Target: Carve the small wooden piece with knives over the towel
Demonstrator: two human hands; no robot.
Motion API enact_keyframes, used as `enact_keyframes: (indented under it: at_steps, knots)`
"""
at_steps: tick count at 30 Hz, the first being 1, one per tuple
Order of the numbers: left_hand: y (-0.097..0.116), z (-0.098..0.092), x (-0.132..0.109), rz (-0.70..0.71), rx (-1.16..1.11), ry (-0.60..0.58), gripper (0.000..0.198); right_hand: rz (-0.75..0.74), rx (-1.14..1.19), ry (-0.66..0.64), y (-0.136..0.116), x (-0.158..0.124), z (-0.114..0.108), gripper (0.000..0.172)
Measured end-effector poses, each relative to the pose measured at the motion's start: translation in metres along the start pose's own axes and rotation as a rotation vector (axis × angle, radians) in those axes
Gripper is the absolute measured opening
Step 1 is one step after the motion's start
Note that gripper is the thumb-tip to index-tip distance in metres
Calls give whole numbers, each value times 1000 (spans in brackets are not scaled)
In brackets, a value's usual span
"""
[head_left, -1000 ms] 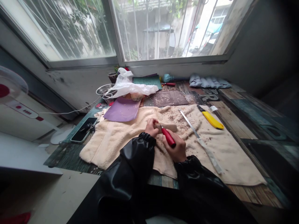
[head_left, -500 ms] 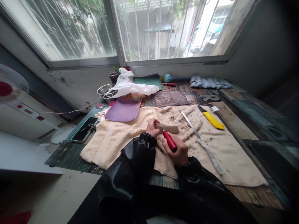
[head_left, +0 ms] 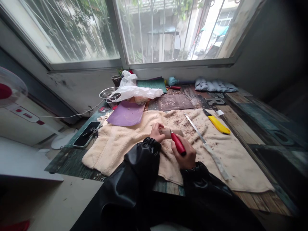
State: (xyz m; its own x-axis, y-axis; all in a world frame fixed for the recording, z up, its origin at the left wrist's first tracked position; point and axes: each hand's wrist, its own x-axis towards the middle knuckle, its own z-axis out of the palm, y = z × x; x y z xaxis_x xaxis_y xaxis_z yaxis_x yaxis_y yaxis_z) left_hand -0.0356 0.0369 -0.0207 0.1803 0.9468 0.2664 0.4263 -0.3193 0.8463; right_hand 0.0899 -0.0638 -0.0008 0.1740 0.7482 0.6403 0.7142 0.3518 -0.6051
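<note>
Frame centre: our left grip (head_left: 157,132) pinches brown block (head_left: 166,132), right grip (head_left: 184,154) clasps red tool (head_left: 178,144); short, light strokes best.

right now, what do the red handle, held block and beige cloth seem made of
Red handle: smooth, somewhat shiny, perhaps plastic or painted wood. Held block: likely wood, from its matte brownish face. Beige cloth: probably cotton towelling, given its fuzzy surface.
</note>
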Motion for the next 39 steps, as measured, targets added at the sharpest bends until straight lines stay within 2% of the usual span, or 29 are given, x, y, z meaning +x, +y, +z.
enact_keyframes:
  at_steps: [3,6,10,14,17,23,27,30,36,39]
  knots:
    - [2,-1,0,1,18,-14,34,-8,-101,41,6,8,-19,37]
    - [5,-1,-1,10,50,-24,36,7,-250,-9,24,21,-52,41]
    - [6,0,-1,19,64,-33,37,-78,-399,-277,68,41,-99,46]
    - [6,0,-1,23,80,-42,36,-151,-427,-500,121,49,-125,48]
    - [5,0,-1,32,93,-52,36,-182,-471,-561,154,46,-130,47]
    - [5,1,0,54,114,-58,40,-243,-460,-518,192,40,-137,53]
    - [6,1,0,67,136,-62,41,-215,-484,-462,196,46,-147,59]
    - [6,1,-1,76,152,-65,40,-189,-527,-419,192,53,-150,55]
    - [6,1,-2,78,179,-73,39,-295,-540,-532,197,56,-133,52]
    - [6,1,-2,66,198,-75,38,-281,-577,-516,205,55,-127,49]
